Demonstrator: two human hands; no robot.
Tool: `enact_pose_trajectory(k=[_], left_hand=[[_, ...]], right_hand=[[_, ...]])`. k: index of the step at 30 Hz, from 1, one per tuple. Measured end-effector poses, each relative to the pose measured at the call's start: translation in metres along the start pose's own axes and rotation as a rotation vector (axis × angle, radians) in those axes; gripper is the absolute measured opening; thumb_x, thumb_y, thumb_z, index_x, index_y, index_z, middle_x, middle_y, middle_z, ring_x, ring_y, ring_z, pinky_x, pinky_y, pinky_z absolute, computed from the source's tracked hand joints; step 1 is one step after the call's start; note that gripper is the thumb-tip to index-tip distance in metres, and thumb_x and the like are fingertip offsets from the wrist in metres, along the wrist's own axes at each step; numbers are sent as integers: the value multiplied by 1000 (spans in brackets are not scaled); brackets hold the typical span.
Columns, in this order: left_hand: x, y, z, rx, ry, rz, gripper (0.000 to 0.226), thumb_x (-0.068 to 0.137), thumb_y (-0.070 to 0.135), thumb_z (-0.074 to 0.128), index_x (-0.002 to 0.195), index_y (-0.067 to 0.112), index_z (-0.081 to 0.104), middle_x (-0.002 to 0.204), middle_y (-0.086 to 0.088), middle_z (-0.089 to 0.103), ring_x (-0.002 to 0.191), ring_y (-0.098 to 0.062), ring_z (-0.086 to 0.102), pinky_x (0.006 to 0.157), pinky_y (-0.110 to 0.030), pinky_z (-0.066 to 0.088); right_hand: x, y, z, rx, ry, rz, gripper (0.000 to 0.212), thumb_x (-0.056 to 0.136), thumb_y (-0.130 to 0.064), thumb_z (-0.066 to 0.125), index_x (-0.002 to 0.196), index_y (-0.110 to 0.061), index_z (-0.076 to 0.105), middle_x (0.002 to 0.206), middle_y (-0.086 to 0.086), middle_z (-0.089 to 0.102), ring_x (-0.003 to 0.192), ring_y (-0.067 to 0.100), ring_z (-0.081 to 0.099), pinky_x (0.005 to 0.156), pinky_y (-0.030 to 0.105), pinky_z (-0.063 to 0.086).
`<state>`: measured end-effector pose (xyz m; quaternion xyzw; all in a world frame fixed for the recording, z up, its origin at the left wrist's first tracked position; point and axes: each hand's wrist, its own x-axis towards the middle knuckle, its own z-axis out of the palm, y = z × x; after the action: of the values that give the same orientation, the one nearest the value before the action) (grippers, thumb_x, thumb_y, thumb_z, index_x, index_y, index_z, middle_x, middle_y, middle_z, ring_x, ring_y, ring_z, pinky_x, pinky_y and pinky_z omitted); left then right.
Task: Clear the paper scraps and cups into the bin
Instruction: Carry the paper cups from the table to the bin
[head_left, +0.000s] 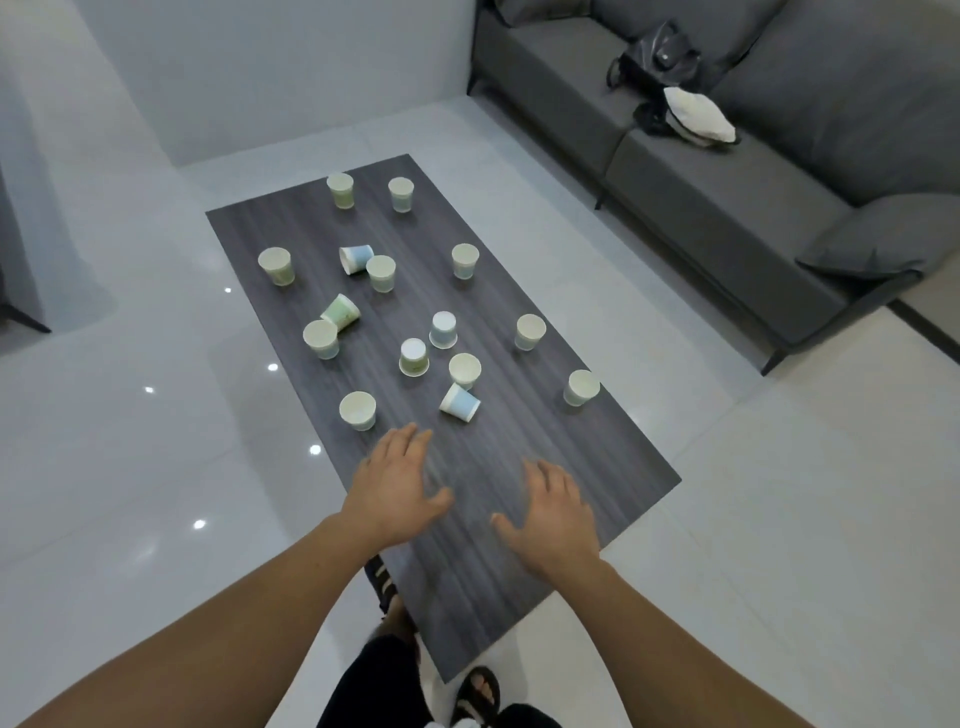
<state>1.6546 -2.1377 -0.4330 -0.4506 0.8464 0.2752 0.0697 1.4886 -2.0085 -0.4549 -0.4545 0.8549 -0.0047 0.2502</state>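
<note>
Seen from the head, a long dark table (467, 545) with a wood-grain top sits on a shiny white tile floor (130, 441). The paper cups (464, 370) are all on this table, spread over its middle and far end. They are small and round, cream inside, with soft green or blue bands on the outside. Most stand up with the open end on top. Two upside-down cups (443, 329) show their flat bottoms near the middle. Three lie on their sides. One of these, a blue tipped cup (459, 402), is just beside an upright one and near the hands. Any print on the cups is too small to read. The left hand (400, 488) and the right hand (556, 514) are both over the near end of the table, palms down. Their fingers are loose and spread, and they hold nothing. The left fingers come close to a cream cup (357, 410) but do not touch it. Both hands look a bit blurry. On the right is a gray cloth sofa (727, 208) with a black bag (657, 57) and a white lumpy bundle (698, 117) on its seat. Black sandals (478, 691) show at the bottom, on the floor.
</note>
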Motion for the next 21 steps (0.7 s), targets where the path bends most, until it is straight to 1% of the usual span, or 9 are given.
enact_pose_trajectory(k=[4,8,10,14,19,21], left_hand=[[60,-15,-6,-55,-61,12,83,86,52,55,152,20,17,160,-1,12,147,-20,8,118,-42,19],[105,-35,-11,-111,-110,-8,82,86,52,57,152,21,18,160,1,13,147,-18,9,117,-43,22],[129,-48,-11,-154,-114,-30,83,85,51,59,151,21,20,159,1,15,146,-17,11,118,-40,21],[172,-68,-4,-288,-85,-102,80,86,47,62,151,20,24,158,0,20,145,-15,13,116,-30,15],[226,-87,28,-343,-66,-163,81,84,48,63,151,21,24,157,2,23,144,-15,16,115,-28,14],[239,-89,47,-361,-82,-175,83,83,49,62,151,23,24,157,3,22,144,-13,16,116,-28,15]], right_hand=[[54,-16,2,-22,-46,36,84,84,-63,47,150,-22,17,158,2,17,144,24,16,110,45,28],[105,-34,5,-36,-54,59,85,83,-63,47,150,-21,18,157,2,21,143,23,19,109,43,30],[131,-39,13,-26,-71,74,86,82,-64,48,151,-21,18,157,1,21,142,23,19,109,43,30],[185,-41,30,-26,-110,86,87,82,-63,50,150,-19,19,157,1,21,141,23,20,108,42,31],[270,-35,65,4,-138,82,87,81,-58,59,149,-17,20,151,4,28,137,25,29,106,41,34],[296,-32,82,18,-148,74,88,81,-56,61,149,-16,21,150,4,29,137,25,29,106,41,35]])
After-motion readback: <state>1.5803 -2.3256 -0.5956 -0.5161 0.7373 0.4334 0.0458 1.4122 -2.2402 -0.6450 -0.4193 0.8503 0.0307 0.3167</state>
